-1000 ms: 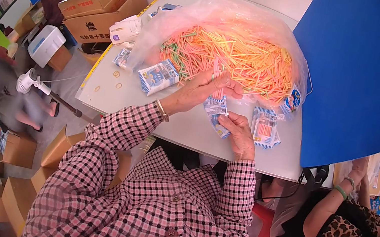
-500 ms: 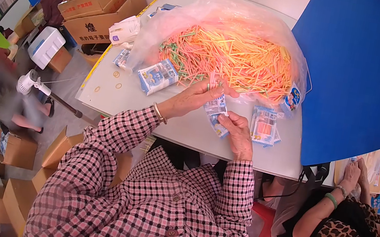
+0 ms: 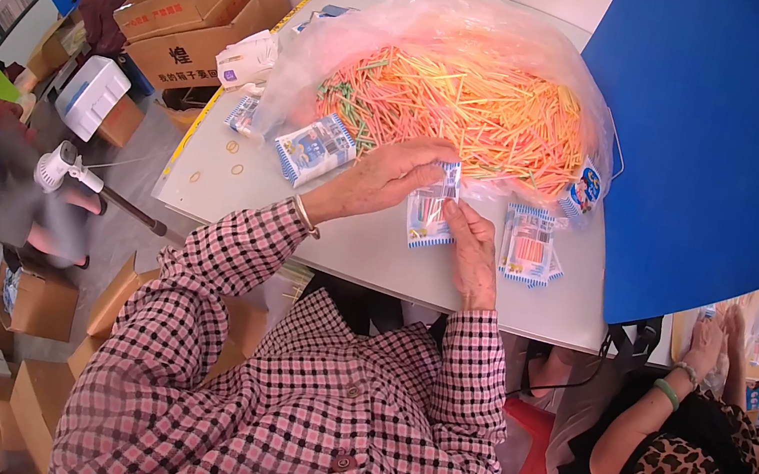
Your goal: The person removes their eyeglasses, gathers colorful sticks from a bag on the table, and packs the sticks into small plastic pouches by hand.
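A small blue-and-white plastic packet (image 3: 427, 229) is held between my two hands above the table's near edge; thin pinkish sticks show through its front. My left hand (image 3: 387, 181) has its fingers closed at the packet's top end. With thumb and fingers, my right hand (image 3: 472, 253) pinches the packet's right side. Just beyond lies a heap of thin pink, orange, yellow and green sticks (image 3: 473, 111) in a large open clear plastic bag (image 3: 299, 86). To the right, a packet with sticks inside (image 3: 527, 241) overlaps another. A plumper blue-and-white packet (image 3: 315, 149) lies to the left.
Rubber bands (image 3: 233, 147) lie on the white table (image 3: 301, 218). A blue panel (image 3: 711, 143) stands along the right side. Cardboard boxes (image 3: 188, 26) are at the left, near a small white fan (image 3: 57, 165). Another person (image 3: 667, 450) sits at the right; others are at the left.
The pinkish sticks that my left hand held at the packet's mouth no longer show in its fingers. The packet has turned more upright and its front faces me. A person at the left has shifted.
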The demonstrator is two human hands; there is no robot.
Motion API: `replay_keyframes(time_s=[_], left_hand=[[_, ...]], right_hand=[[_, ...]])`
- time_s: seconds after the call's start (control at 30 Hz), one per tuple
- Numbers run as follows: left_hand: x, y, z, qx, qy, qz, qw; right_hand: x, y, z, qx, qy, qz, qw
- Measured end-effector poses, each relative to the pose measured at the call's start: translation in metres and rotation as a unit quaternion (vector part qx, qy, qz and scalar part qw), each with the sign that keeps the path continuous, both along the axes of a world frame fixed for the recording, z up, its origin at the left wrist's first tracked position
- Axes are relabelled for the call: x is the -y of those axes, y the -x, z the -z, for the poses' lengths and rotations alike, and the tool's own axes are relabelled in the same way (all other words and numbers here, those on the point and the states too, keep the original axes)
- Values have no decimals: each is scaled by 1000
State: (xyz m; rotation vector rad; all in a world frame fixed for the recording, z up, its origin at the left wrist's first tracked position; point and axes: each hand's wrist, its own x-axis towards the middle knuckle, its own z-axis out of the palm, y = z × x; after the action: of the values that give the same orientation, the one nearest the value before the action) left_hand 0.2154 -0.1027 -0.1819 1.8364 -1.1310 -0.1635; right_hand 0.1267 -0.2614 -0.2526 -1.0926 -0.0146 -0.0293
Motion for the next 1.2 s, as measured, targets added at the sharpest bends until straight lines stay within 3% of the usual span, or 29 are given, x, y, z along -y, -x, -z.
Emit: replay_keyframes(time_s=[0.1, 0.23, 0.33, 0.5, 0.6, 0.73, 0.87, 1.0, 1.2], left_hand=[[-1, 3, -6, -28, 5, -2, 1000], [2, 2, -1, -108, 106, -14, 988], [0, 0, -2, -135, 119, -25, 983], [1, -2, -8, -60, 50, -25, 997], [0, -7, -15, -54, -19, 32, 998], [4, -6, -9, -78, 54, 29, 995], [1, -9, -11, -136, 31, 27, 990], [-1, -7, -19, -67, -38, 33, 996], [6, -10, -14, 2, -43, 60, 997]], right_hand=[[-7, 0, -7, 20, -21, 19, 999], [-20, 4, -29, 11, -93, 46, 995], [-11, 2, -21, 4, -32, -2, 999], [-7, 2, -18, -14, 14, -22, 1000], [-10, 3, -23, -11, 6, -13, 1000], [-11, 5, -19, -27, 17, -9, 999], [-9, 5, -20, -45, 14, -13, 999], [-7, 5, -19, -67, 18, -36, 997], [-8, 8, -21, -95, 46, -54, 993]])
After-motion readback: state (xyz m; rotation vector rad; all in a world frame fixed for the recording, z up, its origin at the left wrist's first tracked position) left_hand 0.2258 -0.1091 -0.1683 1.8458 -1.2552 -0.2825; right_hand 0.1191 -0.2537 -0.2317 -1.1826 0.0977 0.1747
